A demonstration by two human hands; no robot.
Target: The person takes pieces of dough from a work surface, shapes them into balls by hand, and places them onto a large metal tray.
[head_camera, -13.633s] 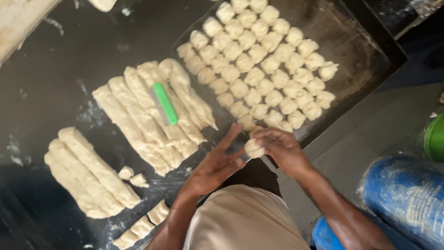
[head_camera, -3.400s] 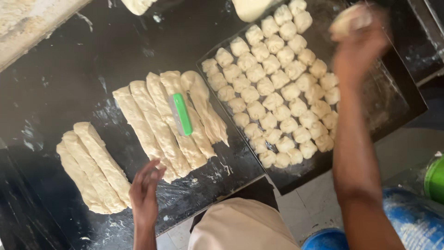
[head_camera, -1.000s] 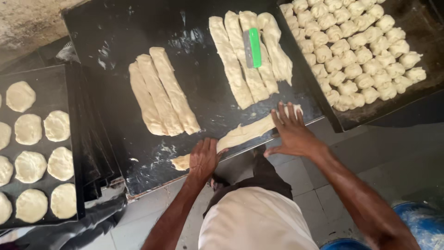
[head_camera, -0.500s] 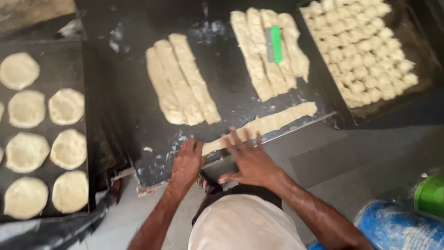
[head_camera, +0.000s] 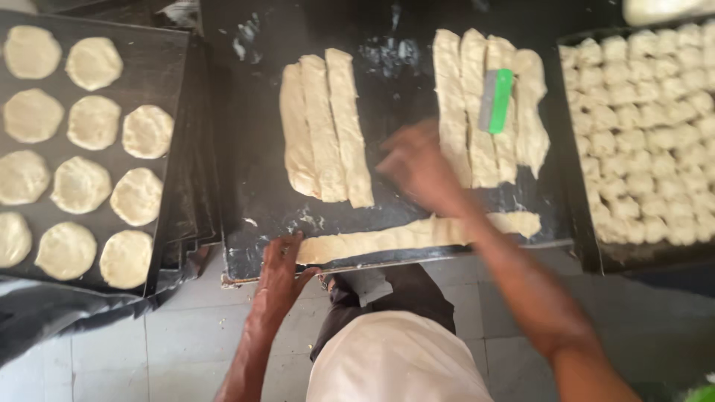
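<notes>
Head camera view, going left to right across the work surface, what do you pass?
Tray of flat dough rounds → group of three dough strips → group of four dough strips → green scraper → tray of small dough pieces.

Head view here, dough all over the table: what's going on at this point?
A person is working dough on a dark worktop. The left hand rests at the near end of a long dough strip lying along the front edge. The right hand, blurred, is above the worktop between two groups of dough strips; whether it holds anything is unclear. A green-handled scraper lies on the right group. A tray of flat rounds sits left, a tray of small dough pieces right.
</notes>
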